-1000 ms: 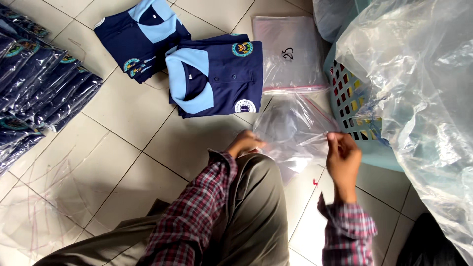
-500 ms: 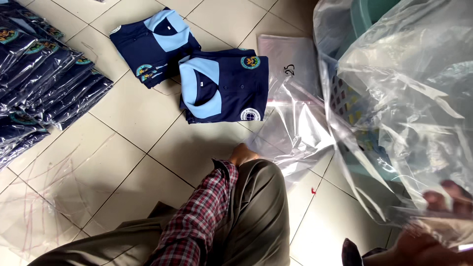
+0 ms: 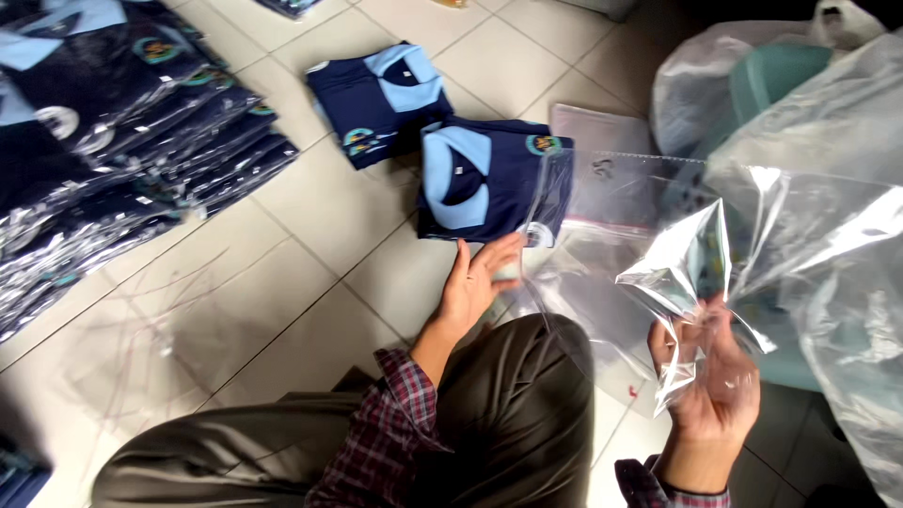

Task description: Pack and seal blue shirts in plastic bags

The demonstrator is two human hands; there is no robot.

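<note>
Head camera looks down on a tiled floor (image 3: 310, 216) where a person sits with one knee up. A second ago both hands held one clear bag low over the floor; now the right hand (image 3: 710, 381) has lifted a clear plastic bag (image 3: 715, 254) up near the face, fingers pinching its crumpled lower edge. The left hand (image 3: 475, 282) has let go and moved to the folded dark blue shirt (image 3: 484, 179), fingers spread flat, touching its near edge. So the bag is free of the floor and the shirt is under the hand. A second folded shirt (image 3: 381, 99) lies just behind, and a pile of bagged shirts (image 3: 103, 160) is well apart on the left.
</note>
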